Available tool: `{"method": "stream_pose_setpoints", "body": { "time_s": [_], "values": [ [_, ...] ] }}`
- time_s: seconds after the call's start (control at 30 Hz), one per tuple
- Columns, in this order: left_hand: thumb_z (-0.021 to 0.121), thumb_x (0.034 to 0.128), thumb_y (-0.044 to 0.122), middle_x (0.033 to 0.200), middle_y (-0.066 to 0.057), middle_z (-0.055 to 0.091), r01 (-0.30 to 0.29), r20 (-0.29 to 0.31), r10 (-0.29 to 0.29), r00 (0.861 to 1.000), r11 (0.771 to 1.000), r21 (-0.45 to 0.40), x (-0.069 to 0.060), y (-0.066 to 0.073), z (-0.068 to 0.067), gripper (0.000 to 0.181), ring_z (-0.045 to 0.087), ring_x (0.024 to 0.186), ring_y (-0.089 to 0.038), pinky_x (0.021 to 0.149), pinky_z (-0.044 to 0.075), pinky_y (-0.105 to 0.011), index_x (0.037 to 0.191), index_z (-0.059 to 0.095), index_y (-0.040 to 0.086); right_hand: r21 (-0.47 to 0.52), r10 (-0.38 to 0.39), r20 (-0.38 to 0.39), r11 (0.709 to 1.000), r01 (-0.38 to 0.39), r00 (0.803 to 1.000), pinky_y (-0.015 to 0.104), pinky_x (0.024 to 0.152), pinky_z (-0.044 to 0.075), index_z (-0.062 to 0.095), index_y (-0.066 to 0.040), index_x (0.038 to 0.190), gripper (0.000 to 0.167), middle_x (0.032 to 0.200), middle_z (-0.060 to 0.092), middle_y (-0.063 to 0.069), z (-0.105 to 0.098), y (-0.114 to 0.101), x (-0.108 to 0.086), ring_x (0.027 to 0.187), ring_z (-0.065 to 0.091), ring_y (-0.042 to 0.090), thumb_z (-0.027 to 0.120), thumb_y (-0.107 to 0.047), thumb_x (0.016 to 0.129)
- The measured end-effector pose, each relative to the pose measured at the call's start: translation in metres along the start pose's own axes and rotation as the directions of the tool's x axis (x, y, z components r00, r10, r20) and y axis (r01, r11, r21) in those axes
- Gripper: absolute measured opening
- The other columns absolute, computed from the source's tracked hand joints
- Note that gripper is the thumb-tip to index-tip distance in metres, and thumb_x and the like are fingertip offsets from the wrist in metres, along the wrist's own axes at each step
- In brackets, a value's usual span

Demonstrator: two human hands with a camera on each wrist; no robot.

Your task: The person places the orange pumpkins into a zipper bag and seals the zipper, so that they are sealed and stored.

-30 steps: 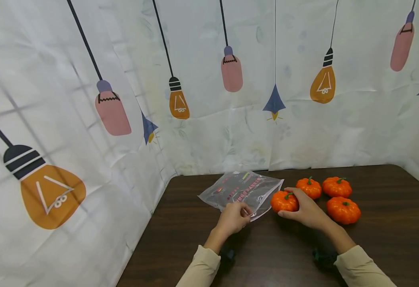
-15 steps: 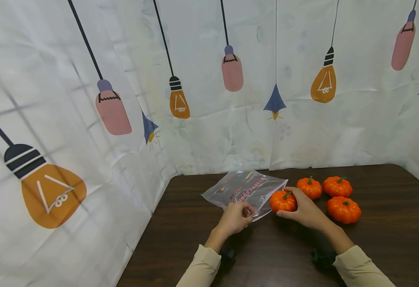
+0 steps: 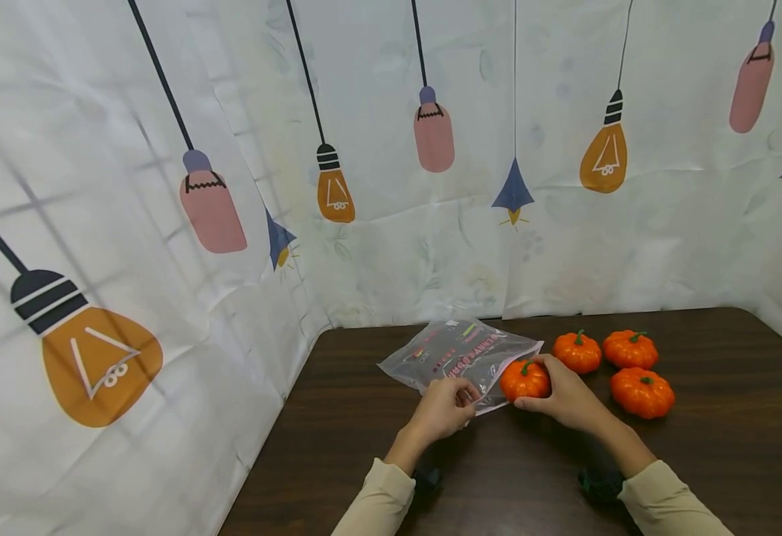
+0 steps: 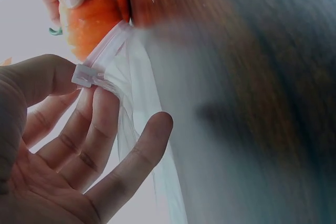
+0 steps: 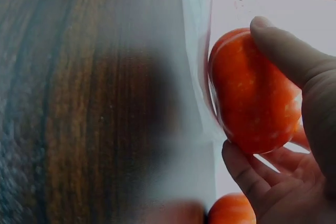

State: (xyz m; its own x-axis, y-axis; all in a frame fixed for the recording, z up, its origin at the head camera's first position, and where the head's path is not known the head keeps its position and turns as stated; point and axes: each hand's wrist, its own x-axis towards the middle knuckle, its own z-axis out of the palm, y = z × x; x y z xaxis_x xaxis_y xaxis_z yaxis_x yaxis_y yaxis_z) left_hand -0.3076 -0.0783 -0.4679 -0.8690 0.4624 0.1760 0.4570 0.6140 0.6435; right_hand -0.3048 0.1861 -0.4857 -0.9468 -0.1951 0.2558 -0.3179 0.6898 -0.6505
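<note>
Pumpkin (image 3: 524, 383), orange with a short green stem, is located at the mouth of a clear plastic bag (image 3: 454, 356), toward the right half of the table (image 3: 498, 484). Right hand (image 3: 570, 396) grips it from the right side, thumb on the near face and fingers round the far side. In the right wrist view the bag's edge runs right along the pumpkin's side; how far the pumpkin sits inside the opening cannot be determined.

Left hand (image 3: 440, 409) pinches the near corner of the bag's mouth between thumb and fingertip, next to a small pale slider (image 4: 84, 76) on the closure strip. One finger of that hand extends away from the pinch, pointing past the bag.

The bag lies flat toward the back of the table, with red lettering on its upper face. Behind and to the right of the right hand, three further orange pumpkins stand in a loose cluster: one at the left (image 3: 577, 352), one at the back (image 3: 630, 349), one nearest the person (image 3: 642, 393). The table surface is dark brown wood grain. Both forearms are covered by cream sleeves (image 3: 673, 500). White cloth (image 3: 397, 260) printed with hanging lamps and bulbs encloses the back and left sides.
</note>
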Motion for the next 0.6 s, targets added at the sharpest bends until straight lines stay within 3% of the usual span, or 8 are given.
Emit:
{"method": "stream_pose_setpoints", "body": {
  "time_s": [0.4, 0.6],
  "values": [
    [0.066, 0.0853, 0.001, 0.069, 0.004, 0.063, -0.051, -0.029, 0.051, 0.998, 0.999, 0.002, 0.0003, 0.0034, 0.002, 0.013, 0.049, 0.051, 0.004, 0.052, 0.045, -0.015, 0.096, 0.072, 0.006, -0.021, -0.015, 0.019, 1.0, 0.015, 1.0, 0.065, 0.103, 0.045, 0.044, 0.006, 0.144, 0.084, 0.133, 0.052, 0.025, 0.0019, 0.0001, -0.0038, 0.118, 0.059, 0.041, 0.079, -0.044, 0.087],
    [0.066, 0.0856, 0.0, 0.07, 0.003, 0.063, -0.057, -0.033, 0.057, 0.998, 0.998, -0.002, -0.0001, 0.0047, 0.003, 0.014, 0.049, 0.051, 0.004, 0.052, 0.045, -0.015, 0.097, 0.071, 0.006, -0.004, 0.018, 0.005, 1.0, -0.018, 1.0, 0.066, 0.106, 0.042, 0.039, 0.01, 0.141, 0.085, 0.138, 0.05, 0.032, 0.0023, -0.0002, -0.0034, 0.124, 0.056, 0.047, 0.08, -0.041, 0.087]
  ]
}}
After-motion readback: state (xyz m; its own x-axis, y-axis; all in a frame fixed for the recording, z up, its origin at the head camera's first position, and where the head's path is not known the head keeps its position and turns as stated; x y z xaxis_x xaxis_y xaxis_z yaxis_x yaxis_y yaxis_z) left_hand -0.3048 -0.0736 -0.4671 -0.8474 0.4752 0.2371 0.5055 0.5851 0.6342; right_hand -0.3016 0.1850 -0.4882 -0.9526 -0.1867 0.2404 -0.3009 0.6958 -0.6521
